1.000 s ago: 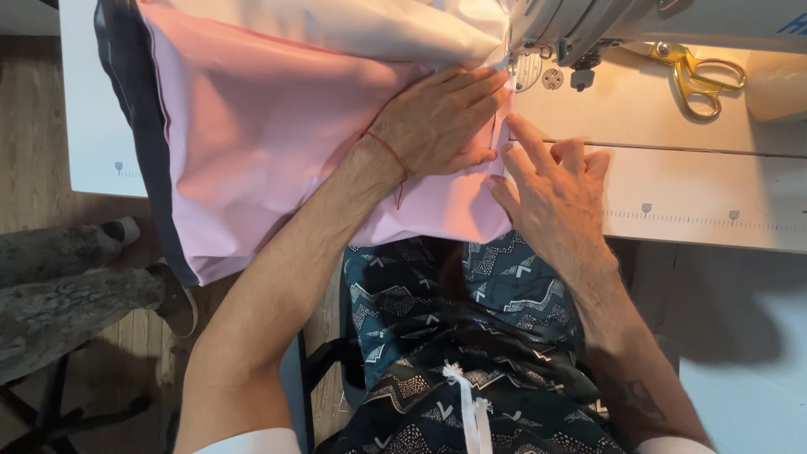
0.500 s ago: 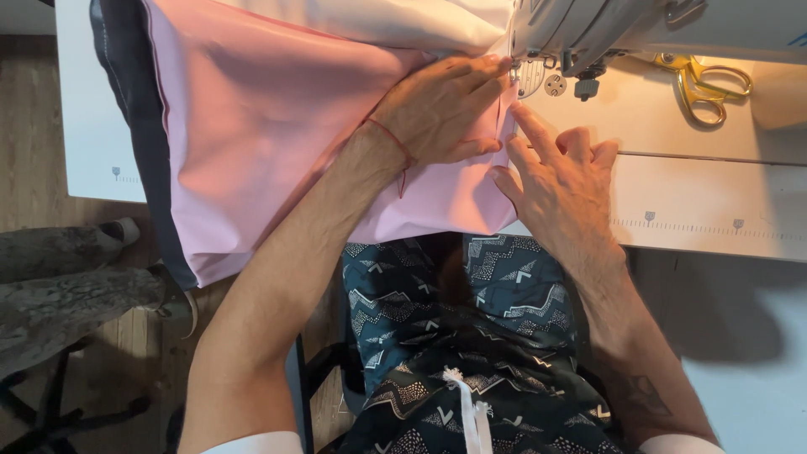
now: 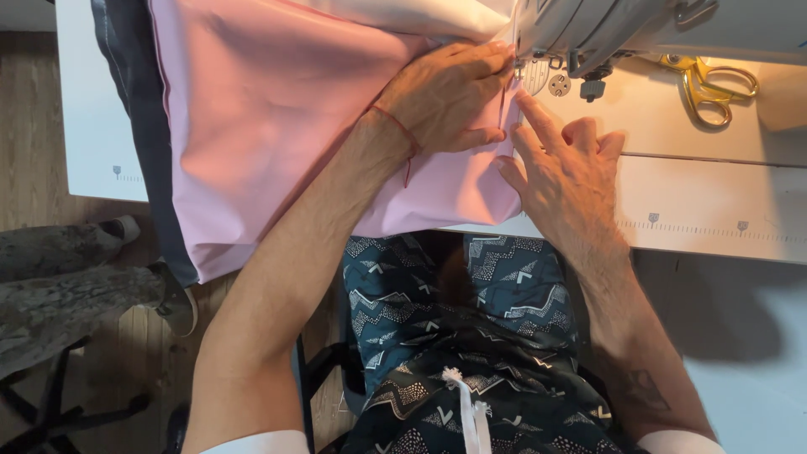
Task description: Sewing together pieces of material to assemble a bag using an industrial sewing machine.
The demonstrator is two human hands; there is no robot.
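Pink fabric (image 3: pixel 277 118) nearer needle than before

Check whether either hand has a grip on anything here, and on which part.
Neither closes a grip. The left hand and right hand lie flat on the pink fabric, pressing its edge beside the sewing machine.

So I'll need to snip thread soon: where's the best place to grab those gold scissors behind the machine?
Take the gold scissors by the finger loops, which point right and lie open on the table. Come in from the right with the right hand; the blade end tucks under the sewing machine, so that end is blocked.
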